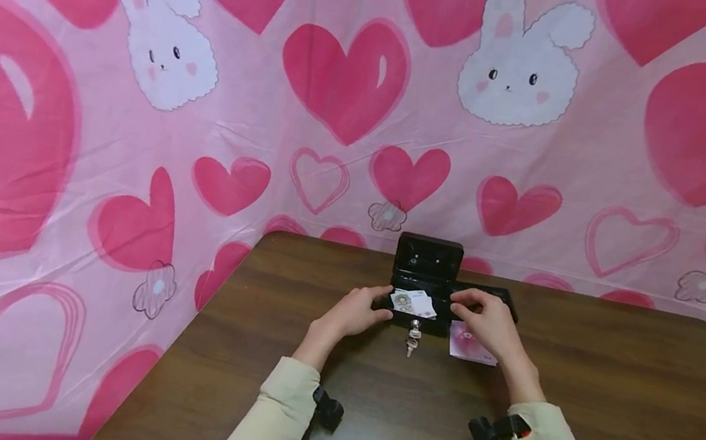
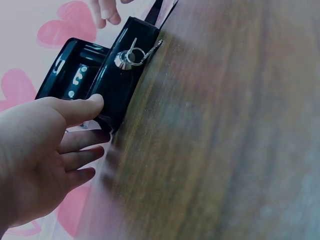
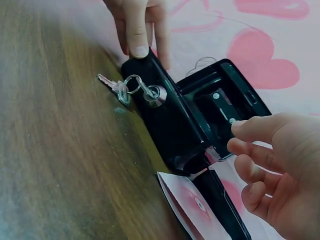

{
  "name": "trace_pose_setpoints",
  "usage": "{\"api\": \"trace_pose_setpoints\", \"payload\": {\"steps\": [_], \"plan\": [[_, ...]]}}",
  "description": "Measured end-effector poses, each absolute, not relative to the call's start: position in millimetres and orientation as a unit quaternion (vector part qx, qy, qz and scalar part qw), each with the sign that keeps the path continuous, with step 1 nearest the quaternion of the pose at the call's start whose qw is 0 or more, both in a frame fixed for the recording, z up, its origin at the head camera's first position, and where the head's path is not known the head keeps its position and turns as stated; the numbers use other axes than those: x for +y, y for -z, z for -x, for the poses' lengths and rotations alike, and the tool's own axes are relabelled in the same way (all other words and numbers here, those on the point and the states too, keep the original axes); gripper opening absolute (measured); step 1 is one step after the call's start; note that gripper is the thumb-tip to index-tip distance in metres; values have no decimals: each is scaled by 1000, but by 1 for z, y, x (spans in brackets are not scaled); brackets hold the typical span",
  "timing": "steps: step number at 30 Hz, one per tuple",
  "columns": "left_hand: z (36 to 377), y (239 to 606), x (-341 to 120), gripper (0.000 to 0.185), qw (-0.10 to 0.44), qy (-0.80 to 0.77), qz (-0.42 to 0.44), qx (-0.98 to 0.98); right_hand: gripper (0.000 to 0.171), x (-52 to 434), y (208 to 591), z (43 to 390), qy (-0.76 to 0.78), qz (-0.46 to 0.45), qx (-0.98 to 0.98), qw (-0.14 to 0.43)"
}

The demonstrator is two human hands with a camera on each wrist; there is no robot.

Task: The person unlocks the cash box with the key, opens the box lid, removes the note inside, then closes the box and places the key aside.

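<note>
A small black cash box (image 1: 420, 323) stands with its lid (image 1: 428, 256) raised, and pale printed paper notes (image 1: 414, 303) lie inside. Keys on a ring (image 3: 120, 91) hang from the lock (image 3: 155, 95) on its front. My left hand (image 1: 353, 311) holds the box at its left end; in the left wrist view the thumb lies on the front face and the fingers reach along the side. Over the right end hovers my right hand (image 1: 487, 321), fingers loosely bent, with nothing visible between them. A pink folded paper (image 1: 471, 344) lies below that hand.
A long black tray-like piece (image 1: 505, 300) sits to the right of the box, partly behind my right hand. The brown wooden table (image 1: 605, 410) ends at a pink heart-print cloth (image 1: 329, 194) behind and to the left.
</note>
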State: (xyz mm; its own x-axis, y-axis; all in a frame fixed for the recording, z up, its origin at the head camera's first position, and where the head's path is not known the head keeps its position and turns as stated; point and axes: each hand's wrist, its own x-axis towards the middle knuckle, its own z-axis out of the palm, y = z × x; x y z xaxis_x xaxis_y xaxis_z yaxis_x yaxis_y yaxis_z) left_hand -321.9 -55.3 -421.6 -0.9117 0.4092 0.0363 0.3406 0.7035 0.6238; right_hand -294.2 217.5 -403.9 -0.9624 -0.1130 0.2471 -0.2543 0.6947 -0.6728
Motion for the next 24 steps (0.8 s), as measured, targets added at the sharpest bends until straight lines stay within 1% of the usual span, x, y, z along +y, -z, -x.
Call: {"api": "trace_pose_setpoints", "payload": {"steps": [8,12,19,24], "plan": [[321,420,-56,57,48,-328,-205,921,30,210,402,303,-411,-107,-903,66],[320,421,-56,57,49,-323,-211,921,28,204,404,304,-400,-111,-908,65],[320,423,-56,57,45,-321,-219,920,25,194,408,311,-366,-127,-918,81],[320,422,-55,57,43,-319,-218,921,27,188,409,316,-354,-122,-925,66]]}}
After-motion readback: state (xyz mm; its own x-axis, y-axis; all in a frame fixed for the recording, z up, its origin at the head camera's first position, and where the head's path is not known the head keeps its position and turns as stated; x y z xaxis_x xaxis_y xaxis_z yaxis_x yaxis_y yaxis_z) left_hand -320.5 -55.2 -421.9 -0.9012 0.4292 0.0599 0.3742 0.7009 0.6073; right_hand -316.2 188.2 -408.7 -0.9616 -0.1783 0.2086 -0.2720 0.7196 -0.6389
